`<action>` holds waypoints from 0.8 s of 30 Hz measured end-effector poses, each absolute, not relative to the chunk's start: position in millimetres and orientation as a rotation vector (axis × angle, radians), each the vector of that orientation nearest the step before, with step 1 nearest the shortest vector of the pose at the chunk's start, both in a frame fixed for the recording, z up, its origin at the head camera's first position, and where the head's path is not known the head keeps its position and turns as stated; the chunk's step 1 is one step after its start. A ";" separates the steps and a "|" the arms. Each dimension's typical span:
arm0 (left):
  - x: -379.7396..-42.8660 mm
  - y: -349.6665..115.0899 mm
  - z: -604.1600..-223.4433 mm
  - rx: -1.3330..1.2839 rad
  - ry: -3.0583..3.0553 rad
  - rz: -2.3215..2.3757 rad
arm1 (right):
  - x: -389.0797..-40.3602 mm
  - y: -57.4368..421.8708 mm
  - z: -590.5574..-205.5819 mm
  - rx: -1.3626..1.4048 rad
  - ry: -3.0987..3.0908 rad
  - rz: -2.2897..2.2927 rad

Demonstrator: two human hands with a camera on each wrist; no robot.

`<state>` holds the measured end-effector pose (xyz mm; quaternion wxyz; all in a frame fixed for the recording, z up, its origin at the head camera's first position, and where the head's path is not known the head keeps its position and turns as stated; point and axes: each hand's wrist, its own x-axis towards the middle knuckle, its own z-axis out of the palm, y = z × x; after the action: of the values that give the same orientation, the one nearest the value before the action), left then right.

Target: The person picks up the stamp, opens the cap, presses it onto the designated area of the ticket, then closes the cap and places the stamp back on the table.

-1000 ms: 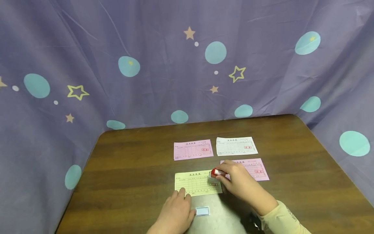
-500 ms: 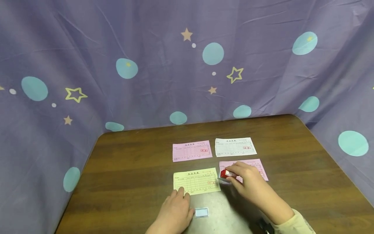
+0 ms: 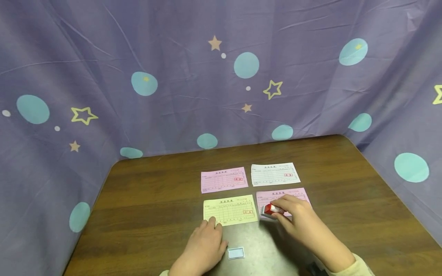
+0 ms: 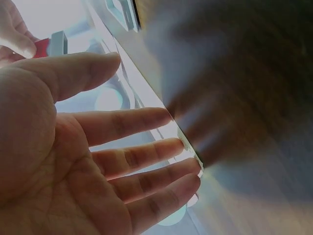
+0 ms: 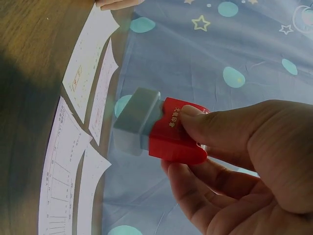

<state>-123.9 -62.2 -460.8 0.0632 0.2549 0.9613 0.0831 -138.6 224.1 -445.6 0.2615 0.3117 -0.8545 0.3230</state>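
Observation:
In the head view my right hand [image 3: 300, 220] pinches a red self-inking stamp [image 3: 271, 209] between thumb and fingers, over the lower left part of the near pink slip [image 3: 271, 194]. The right wrist view shows the stamp's pale grey base [image 5: 136, 122] pointing toward the slips and apart from them. My left hand [image 3: 203, 245] rests its fingertips at the lower left edge of the yellow slip [image 3: 228, 211], which bears a red mark at its right. In the left wrist view these fingers look straight. By the left thumb lies a small light-blue rectangular cap [image 3: 236, 253].
Behind lie another pink slip [image 3: 224, 180] and a white slip [image 3: 275, 174], each with a red stamped mark. A brown wooden table [image 3: 148, 191] carries everything. A purple curtain [image 3: 193, 99] with stars and blue ovals encloses its back and sides.
My right hand has carried the stamp right from the yellow slip's right end, uncovering its red mark, to the near pink slip. The left hand stays at the yellow slip.

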 end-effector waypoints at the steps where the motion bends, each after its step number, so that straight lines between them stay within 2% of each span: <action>1: -124.7 -62.3 -460.7 0.766 2.903 0.254 | -138.3 224.5 -445.6 0.841 -2.312 0.874; 24: -133.4 -66.1 -462.9 0.676 2.886 0.267 | -133.8 227.9 -440.2 0.789 -2.346 0.867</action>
<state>-133.4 -66.1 -462.9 0.0825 0.2264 0.9664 0.0893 -133.8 227.9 -440.2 0.2565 0.2909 -0.8646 0.3195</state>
